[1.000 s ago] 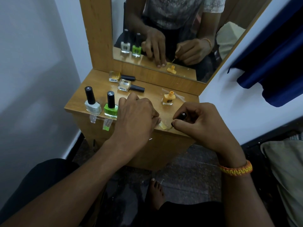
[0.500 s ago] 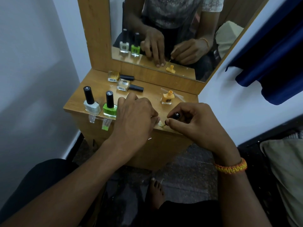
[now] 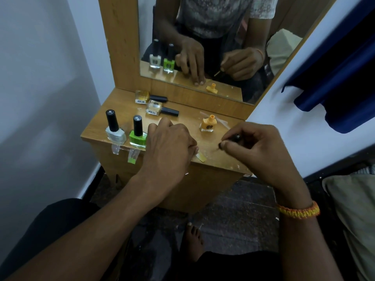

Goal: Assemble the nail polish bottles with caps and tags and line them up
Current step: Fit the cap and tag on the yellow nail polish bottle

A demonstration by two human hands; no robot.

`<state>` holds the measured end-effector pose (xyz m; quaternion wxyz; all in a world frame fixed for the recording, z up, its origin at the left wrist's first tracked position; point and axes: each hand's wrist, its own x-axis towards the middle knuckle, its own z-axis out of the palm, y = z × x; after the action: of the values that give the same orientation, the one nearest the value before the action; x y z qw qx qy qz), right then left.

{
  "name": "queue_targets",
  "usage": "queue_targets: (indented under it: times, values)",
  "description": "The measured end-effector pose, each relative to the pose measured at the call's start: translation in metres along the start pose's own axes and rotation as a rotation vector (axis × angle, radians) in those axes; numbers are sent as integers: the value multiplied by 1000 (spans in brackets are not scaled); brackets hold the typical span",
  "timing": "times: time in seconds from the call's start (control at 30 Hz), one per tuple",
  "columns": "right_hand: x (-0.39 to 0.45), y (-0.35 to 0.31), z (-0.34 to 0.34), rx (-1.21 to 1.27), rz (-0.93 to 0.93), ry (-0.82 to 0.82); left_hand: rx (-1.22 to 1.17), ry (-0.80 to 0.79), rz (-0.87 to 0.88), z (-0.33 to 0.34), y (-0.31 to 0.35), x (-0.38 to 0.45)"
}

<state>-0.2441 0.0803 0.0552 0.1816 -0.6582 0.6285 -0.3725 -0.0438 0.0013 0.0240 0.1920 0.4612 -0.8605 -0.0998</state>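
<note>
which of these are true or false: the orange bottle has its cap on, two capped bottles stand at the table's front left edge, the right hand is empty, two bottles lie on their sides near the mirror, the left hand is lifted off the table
1. The orange bottle has its cap on. False: its neck is bare and open.
2. The white bottle and the green bottle stand capped at the table's front left edge. True.
3. The right hand is empty. False: it pinches a black cap with its brush.
4. Two bottles lie on their sides near the mirror. True.
5. The left hand is lifted off the table. False: its fingers press a tag onto the tabletop.
</note>
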Motion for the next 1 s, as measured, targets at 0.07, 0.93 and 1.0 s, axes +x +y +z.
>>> queue_targets:
  times: [0.07,0.93,1.0]
  values:
    - [1,0,1,24,-13,183,-4,14,14,1,0,-1]
    - [56,19,31,-4,-20,409,-324,189,-152,18,31,35]
    - [57,19,31,-11,-19,388,-316,179,-159,23,28,39]
